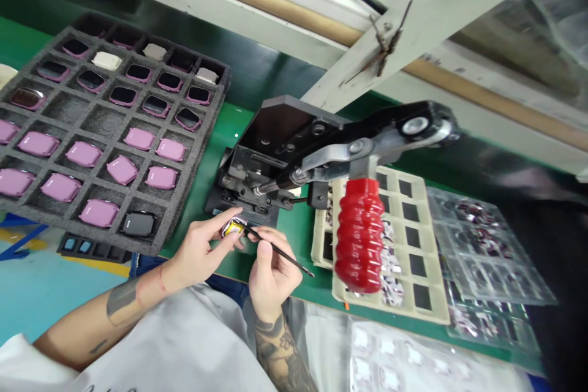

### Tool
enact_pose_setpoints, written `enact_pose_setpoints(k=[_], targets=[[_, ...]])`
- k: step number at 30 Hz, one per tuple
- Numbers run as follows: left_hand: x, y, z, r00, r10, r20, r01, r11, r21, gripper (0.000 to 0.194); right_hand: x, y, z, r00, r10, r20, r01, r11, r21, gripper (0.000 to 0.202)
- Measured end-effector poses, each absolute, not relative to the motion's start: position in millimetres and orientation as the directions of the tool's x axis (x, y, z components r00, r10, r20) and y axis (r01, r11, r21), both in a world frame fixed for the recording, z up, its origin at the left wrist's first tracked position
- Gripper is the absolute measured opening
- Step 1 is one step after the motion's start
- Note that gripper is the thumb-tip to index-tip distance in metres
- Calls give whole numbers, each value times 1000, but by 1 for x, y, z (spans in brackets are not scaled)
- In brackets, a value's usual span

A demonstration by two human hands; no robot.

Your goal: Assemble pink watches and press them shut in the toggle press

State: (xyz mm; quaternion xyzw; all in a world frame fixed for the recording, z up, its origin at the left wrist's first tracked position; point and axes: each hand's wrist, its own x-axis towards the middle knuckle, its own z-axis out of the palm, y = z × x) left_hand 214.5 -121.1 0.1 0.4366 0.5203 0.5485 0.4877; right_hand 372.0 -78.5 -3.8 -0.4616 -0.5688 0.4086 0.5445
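Note:
My left hand pinches a small watch case with a yellow patch inside, between thumb and fingers. Closed around a thin black stick-like tool, perhaps tweezers, is my right hand. The tool's tip reaches the case's open side; whether it touches is too small to tell. Just beyond both hands stands a black toggle press with a ribbed red handle. Fingers hide part of the case.
On the left, a grey foam tray holds pink, black and white watch parts. Right of the press lie a cream compartment tray with small parts and clear plastic trays. A slanted white beam crosses above the bench.

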Motion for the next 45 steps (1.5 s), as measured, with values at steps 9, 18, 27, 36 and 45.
enact_pose_setpoints(k=[9,18,27,36,45], targets=[[217,-118,2,-178,980,-84,-184,51,982,52,374,-79,-6,62,956,285,21,285,-958,14],[218,-123,1,-177,984,-12,0,12,1000,50,366,-78,6,33,938,346,83,343,-936,8],[219,-122,-1,-185,982,31,39,-24,999,50,371,-79,-3,35,960,279,75,276,-958,8],[214,-119,1,-146,986,-86,-201,55,978,49,378,-71,-2,-195,974,118,-278,60,-959,20],[218,-118,-2,-212,970,-121,-375,33,926,51,368,-77,-13,103,983,155,-144,169,-975,12]])
